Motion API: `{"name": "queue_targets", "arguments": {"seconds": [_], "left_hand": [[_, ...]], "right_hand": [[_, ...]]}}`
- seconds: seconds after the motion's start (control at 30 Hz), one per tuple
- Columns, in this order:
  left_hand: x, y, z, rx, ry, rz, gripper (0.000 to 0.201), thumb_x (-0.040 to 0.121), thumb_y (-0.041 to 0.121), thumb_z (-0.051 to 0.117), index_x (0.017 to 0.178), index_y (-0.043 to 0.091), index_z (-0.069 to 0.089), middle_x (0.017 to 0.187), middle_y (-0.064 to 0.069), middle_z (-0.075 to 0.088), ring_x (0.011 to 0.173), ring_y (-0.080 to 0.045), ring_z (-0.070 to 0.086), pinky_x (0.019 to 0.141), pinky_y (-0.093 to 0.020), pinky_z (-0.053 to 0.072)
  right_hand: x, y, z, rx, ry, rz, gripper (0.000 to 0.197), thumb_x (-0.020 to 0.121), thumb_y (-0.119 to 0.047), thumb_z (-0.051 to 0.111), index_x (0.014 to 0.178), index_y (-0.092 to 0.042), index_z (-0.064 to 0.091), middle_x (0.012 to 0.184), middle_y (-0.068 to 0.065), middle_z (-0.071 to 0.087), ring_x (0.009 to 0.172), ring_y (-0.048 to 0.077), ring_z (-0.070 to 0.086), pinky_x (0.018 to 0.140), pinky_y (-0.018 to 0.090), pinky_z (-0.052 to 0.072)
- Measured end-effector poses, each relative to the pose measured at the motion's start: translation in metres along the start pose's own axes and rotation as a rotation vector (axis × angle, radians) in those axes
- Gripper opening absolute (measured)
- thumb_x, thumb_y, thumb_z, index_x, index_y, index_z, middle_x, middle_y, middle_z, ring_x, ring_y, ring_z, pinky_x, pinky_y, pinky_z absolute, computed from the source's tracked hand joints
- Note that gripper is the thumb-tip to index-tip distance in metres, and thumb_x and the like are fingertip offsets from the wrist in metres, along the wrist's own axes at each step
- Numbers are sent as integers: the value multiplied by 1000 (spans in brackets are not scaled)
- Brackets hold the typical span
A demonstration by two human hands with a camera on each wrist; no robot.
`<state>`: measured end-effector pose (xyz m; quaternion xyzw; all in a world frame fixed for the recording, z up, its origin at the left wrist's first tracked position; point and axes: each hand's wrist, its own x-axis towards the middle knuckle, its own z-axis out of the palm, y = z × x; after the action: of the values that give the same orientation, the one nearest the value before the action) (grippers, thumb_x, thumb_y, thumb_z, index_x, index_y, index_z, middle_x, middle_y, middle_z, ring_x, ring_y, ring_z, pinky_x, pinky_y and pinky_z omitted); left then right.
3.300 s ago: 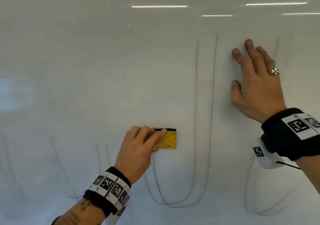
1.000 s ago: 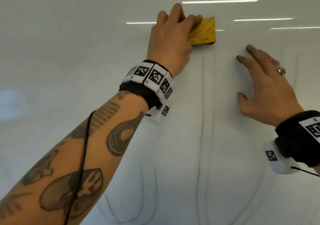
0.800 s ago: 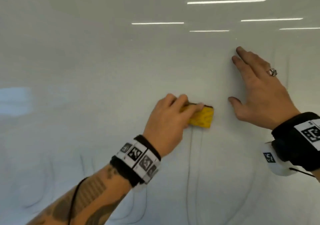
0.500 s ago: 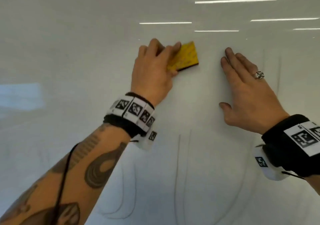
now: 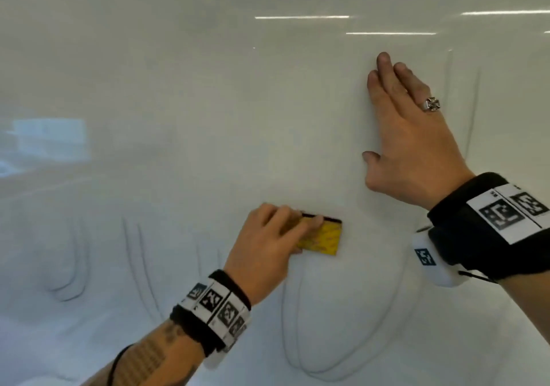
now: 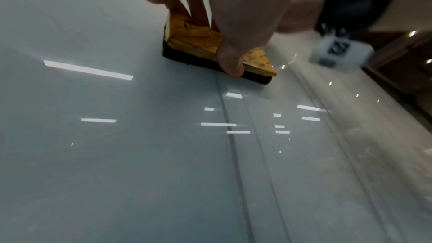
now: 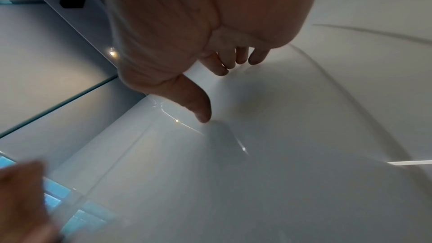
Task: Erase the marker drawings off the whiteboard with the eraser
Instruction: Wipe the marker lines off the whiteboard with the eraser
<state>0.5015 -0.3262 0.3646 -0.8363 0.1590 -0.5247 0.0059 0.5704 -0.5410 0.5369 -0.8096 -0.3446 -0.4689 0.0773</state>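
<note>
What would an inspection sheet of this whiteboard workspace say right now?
Surface: glossy whiteboard, ceiling lights reflected.
Job's things: yellow eraser flat on the board; faint marker loops remain below it and lines at right.
Clutter: nothing seen.
Grippers: left hand grips the eraser; right hand, wearing a ring, rests flat on the board.
Cables: thin black cable along the left forearm.
Surroundings: blurred, cannot tell.
</note>
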Motion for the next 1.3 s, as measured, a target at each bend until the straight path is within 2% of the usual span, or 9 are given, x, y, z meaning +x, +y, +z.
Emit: {"name": "queue_targets", "arguments": {"seconds": [0.17, 0.43, 0.5, 0.6, 0.77, 0.97, 1.07, 1.2, 1.3], "left_hand": [[-31, 9, 11, 18, -39, 23, 56, 82, 12, 78, 135, 25, 62, 111, -2, 63, 93, -26, 50, 79, -41, 48], [83, -25, -43, -45, 154, -134, 61, 80, 12, 77, 137, 22, 60, 108, -3, 54, 94, -28, 46, 80, -47, 46], [69, -21, -35, -59, 133, -105, 61, 80, 9, 78, 137, 22, 61, 109, -2, 55, 96, -27, 46, 81, -46, 46], [14, -6, -10, -55, 33, -8, 61, 78, 6, 81, 134, 23, 64, 109, -2, 59, 95, -26, 47, 78, -42, 46], [-8, -5, 2, -23, -57, 89, 64, 75, 7, 83, 133, 26, 64, 111, 1, 63, 94, -26, 51, 80, -38, 46], [63, 15, -35, -195, 11, 62, 67, 75, 14, 85, 131, 15, 48, 111, -5, 63, 99, -22, 50, 84, -37, 44], [108, 32, -47, -229, 23, 119, 74, 68, 14, 89, 126, 13, 44, 109, -8, 65, 98, -19, 46, 83, -33, 40], [161, 50, -59, -241, -18, 142, 73, 72, 15, 87, 129, 16, 42, 115, -8, 65, 102, -18, 51, 84, -39, 50], [199, 47, -67, -155, -11, 135, 90, 69, 32, 89, 142, 16, 40, 134, -9, 58, 121, -30, 53, 106, -44, 42]], "right_hand": [[-1, -3, -3, -18, -30, 9, 105, 78, -19, 73, 160, -6, 7, 169, 6, -7, 155, 23, -4, 120, 32, 3], [-1, 2, -5, 35, -40, -17, 98, 79, -17, 73, 159, -6, 17, 169, 4, 3, 155, 23, 5, 120, 29, 7], [-6, 0, -7, 105, -11, -16, 84, 81, -16, 70, 155, -9, 31, 167, 3, 16, 153, 22, 16, 118, 29, 13], [-35, -13, -1, 189, 93, -119, 53, 80, -9, 66, 132, -7, 58, 147, 7, 53, 139, 27, 44, 112, 41, 38], [-105, -42, 33, 201, 50, -265, 30, 83, -9, 63, 112, -6, 68, 134, 9, 62, 132, 30, 52, 102, 44, 45], [-124, -39, 32, 135, 10, -233, 43, 81, -15, 71, 122, -5, 66, 140, 15, 55, 133, 35, 49, 105, 46, 45], [-109, -13, 12, 66, 130, -192, 30, 83, -12, 70, 111, -2, 69, 140, 18, 55, 124, 39, 55, 100, 48, 46], [-76, 30, -19, -99, 247, -277, 16, 90, -9, 64, 103, -2, 69, 137, 16, 60, 113, 41, 60, 91, 49, 48], [-42, 63, -40, -134, 289, -273, 30, 88, -9, 57, 117, -6, 66, 132, 17, 60, 95, 45, 56, 79, 48, 44]]}}
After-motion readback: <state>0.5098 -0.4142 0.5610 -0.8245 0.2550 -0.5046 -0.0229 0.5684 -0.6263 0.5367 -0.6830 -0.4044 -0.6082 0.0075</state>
